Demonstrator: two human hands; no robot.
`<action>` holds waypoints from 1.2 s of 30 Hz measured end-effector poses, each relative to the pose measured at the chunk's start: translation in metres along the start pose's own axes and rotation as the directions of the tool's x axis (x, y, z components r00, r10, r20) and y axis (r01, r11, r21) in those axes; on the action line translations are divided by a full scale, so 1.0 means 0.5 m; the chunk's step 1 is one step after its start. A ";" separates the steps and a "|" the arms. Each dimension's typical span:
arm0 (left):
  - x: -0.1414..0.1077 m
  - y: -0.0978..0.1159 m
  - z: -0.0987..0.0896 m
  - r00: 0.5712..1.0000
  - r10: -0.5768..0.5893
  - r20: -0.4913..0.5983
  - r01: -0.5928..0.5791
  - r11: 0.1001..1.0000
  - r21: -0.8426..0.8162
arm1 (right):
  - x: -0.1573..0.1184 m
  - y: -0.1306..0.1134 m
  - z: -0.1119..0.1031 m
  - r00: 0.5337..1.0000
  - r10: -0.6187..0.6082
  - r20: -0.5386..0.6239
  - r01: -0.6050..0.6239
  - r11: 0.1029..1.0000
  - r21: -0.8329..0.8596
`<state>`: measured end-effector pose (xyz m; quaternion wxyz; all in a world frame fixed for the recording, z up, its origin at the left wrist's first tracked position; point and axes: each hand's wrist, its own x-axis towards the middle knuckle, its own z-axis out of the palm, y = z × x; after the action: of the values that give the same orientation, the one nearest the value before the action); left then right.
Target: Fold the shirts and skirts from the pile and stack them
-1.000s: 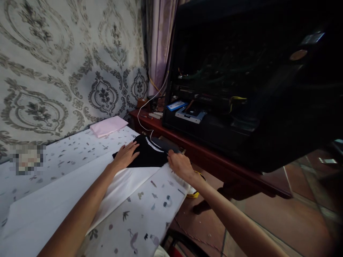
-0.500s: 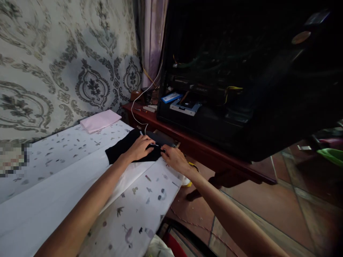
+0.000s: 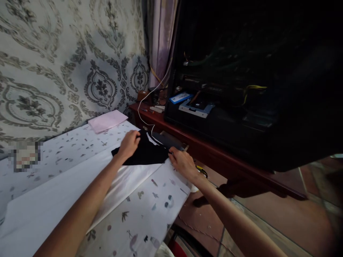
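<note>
A white garment point(image 3: 53, 185) with a black upper part point(image 3: 144, 153) lies spread on a white printed cloth point(image 3: 144, 214). My left hand point(image 3: 130, 143) pinches the far left edge of the black part, fingers closed. At the right corner of the black part, my right hand point(image 3: 183, 162) has its fingers closed on the fabric. Between the hands, a small white strip point(image 3: 152, 139) shows near the neckline.
A folded pink cloth point(image 3: 107, 121) lies by the patterned wall. Beyond the garment stands a dark red table point(image 3: 214, 150) with an open black case point(image 3: 187, 125) and a white cable point(image 3: 142, 103). Tiled floor shows at right.
My left hand has moved away from the middle of the black part to its far left edge, uncovering the neckline. My right hand remains at the right corner. The view has shifted slightly.
</note>
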<state>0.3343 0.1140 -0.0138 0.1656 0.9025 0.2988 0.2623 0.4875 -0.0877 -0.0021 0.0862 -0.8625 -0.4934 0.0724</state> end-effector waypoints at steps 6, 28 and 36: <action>-0.003 -0.056 -0.046 0.957 -0.265 0.114 0.235 0.946 0.225 | -0.001 -0.006 0.003 0.999 0.036 -0.020 -0.036 0.999 -0.007; -0.025 -0.103 -0.126 0.879 -0.344 0.330 0.334 0.938 0.088 | -0.006 -0.014 0.006 0.996 0.060 -0.062 -0.062 0.998 -0.025; -0.069 -0.123 -0.136 0.911 -0.346 0.225 0.290 0.924 0.248 | -0.008 -0.017 0.004 0.995 0.066 -0.069 -0.067 0.998 -0.015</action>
<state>0.2439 0.1493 0.0002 0.1486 0.8806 0.4434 0.0760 0.4781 -0.0870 -0.0020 0.0933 -0.8811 -0.4619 0.0414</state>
